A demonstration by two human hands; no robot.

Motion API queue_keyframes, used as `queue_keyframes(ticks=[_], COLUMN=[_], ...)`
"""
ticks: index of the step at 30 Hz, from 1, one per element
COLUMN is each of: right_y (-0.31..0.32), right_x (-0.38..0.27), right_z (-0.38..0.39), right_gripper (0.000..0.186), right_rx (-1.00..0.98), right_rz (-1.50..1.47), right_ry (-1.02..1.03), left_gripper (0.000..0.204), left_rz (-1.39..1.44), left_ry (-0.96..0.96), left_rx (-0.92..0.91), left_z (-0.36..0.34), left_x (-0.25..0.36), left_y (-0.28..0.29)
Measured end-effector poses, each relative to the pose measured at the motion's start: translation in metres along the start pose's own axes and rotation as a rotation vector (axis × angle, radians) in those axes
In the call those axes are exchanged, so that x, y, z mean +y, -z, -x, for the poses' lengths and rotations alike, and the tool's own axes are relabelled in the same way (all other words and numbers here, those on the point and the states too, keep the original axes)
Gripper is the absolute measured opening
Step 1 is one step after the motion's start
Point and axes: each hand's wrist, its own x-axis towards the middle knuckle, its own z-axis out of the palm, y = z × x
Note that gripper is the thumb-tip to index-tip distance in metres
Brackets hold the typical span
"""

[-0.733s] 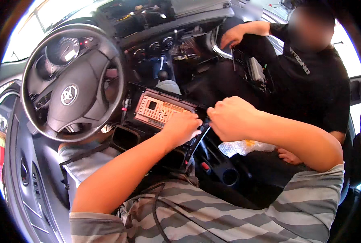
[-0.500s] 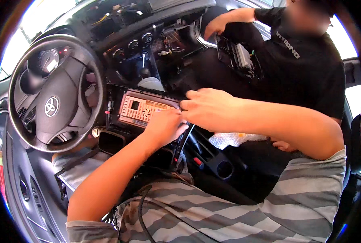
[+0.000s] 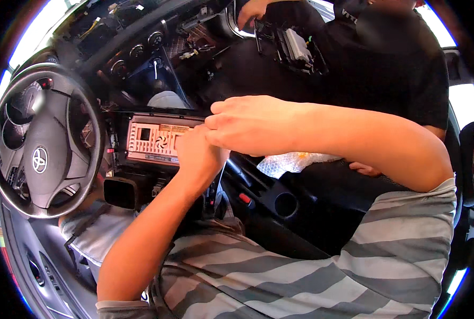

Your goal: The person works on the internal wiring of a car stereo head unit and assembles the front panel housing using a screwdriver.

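A head unit with a copper-coloured perforated metal back and small fan lies in a black dash frame beside the steering wheel, across my lap. My left hand is at the unit's right end, fingers curled and mostly hidden. My right hand lies just above and partly over it, at the frame's top right corner, fingers curled. What either hand grips is hidden.
Steering wheel at left; gear console with cup holder and bubble wrap below my right arm. A co-worker in black sits at right, a hand near black parts with a pale box. The opened dashboard shows connectors.
The view has shifted, moving the car's interior leftward. My right hand has moved left and up relative to my left hand and now overlaps it at the unit's right end.
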Motion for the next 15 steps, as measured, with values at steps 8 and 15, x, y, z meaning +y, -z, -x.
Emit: queue_keyframes(ticks=[8, 15], right_y=[0.015, 0.001], right_x=[-0.008, 0.002], right_z=[-0.001, -0.002], right_gripper=[0.024, 0.027], right_rx=[-0.161, 0.064], right_rz=[-0.018, 0.018], right_ry=[-0.2, 0.001], left_gripper=[0.013, 0.013], left_rz=[0.031, 0.034], left_ry=[0.042, 0.036], left_rx=[0.039, 0.024], left_z=[0.006, 0.008], left_x=[0.009, 0.006], left_y=[0.014, 0.012])
